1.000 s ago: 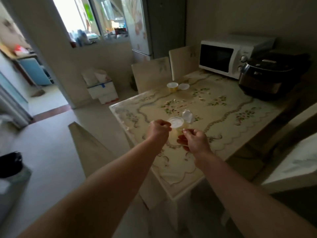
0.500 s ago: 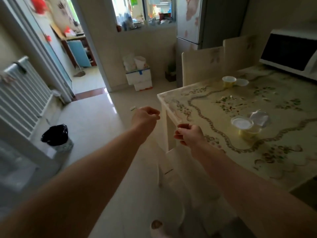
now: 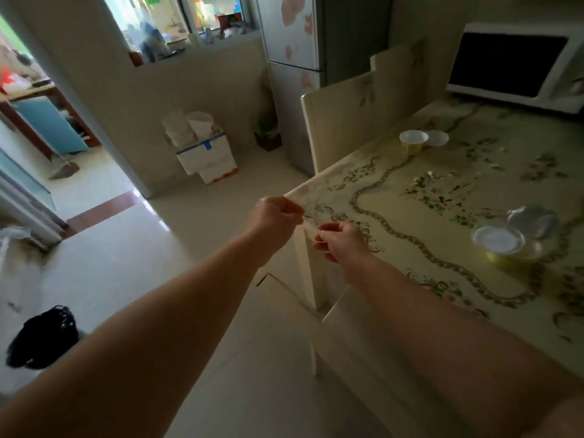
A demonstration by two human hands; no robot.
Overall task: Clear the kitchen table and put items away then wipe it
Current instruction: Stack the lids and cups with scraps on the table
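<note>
Clearing stage: our left hand [image 3: 274, 216] and right hand [image 3: 342, 242] hover at the table's [image 3: 426, 216] left corner, fingertips pinched on something we cannot discern; next, we judge, the black-lined bin [image 3: 41, 336].

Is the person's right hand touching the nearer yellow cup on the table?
Apart. The head view shows a stretch of bare tabletop between the right hand and the yellow cup.
</note>
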